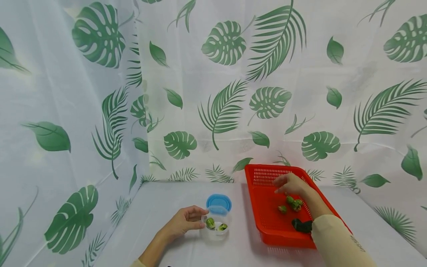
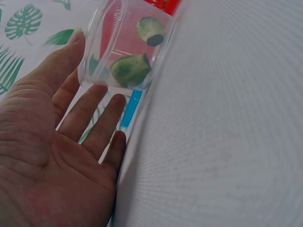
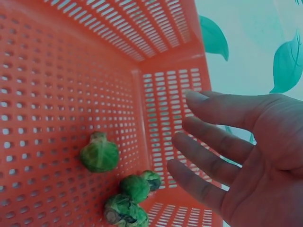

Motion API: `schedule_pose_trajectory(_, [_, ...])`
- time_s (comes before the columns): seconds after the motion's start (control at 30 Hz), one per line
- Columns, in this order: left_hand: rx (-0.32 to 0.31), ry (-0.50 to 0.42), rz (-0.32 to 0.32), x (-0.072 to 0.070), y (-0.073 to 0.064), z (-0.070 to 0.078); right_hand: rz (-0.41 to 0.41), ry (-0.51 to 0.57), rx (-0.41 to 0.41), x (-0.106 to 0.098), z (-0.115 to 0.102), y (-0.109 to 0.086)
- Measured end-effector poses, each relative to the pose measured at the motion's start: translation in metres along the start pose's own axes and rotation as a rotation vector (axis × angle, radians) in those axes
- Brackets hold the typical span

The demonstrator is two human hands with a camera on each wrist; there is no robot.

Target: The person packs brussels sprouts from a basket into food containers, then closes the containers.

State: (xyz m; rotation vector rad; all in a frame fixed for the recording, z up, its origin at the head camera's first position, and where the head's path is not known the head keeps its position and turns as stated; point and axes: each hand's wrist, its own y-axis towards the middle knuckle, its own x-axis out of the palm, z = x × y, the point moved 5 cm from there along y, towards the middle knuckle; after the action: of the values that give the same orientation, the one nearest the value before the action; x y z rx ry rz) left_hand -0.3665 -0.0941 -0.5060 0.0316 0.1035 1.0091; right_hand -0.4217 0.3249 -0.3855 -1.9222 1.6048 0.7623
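Observation:
My left hand (image 1: 186, 222) rests at the left side of a small clear plastic container (image 1: 213, 239), its fingers and thumb loosely spread around the rim. Two Brussels sprouts, one on the left (image 1: 210, 223) and one on the right (image 1: 222, 227), lie inside; the left wrist view shows both through the wall. Over a red basket (image 1: 258, 211) hovers my right hand (image 1: 291, 184), fingers relaxed and holding nothing. Below it, several Brussels sprouts lie on the basket floor: a single one (image 3: 99, 155) apart and a cluster (image 3: 135, 188) near the side wall.
A blue lid (image 1: 219, 201) lies just behind the clear container on the white tabletop (image 1: 180, 194). Leaf-printed sheeting (image 1: 186, 111) rises behind the table and along its left. A dark object (image 1: 301, 225), unclear in kind, shows beside the right sleeve (image 1: 337, 239).

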Motion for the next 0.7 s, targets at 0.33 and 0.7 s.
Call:
schedule_pose_trajectory(0.33, [0.007,-0.003,-0.013,-0.0001,0.0,-0.0011,-0.062,-0.015,0.057,0.0055,0.0091,-0.0018])
schedule_pose_trajectory(0.7, [0.014,-0.006,-0.019,0.0003,-0.0003,0.0023,-0.098,-0.065,0.091,0.0075,0.0107,-0.0023])
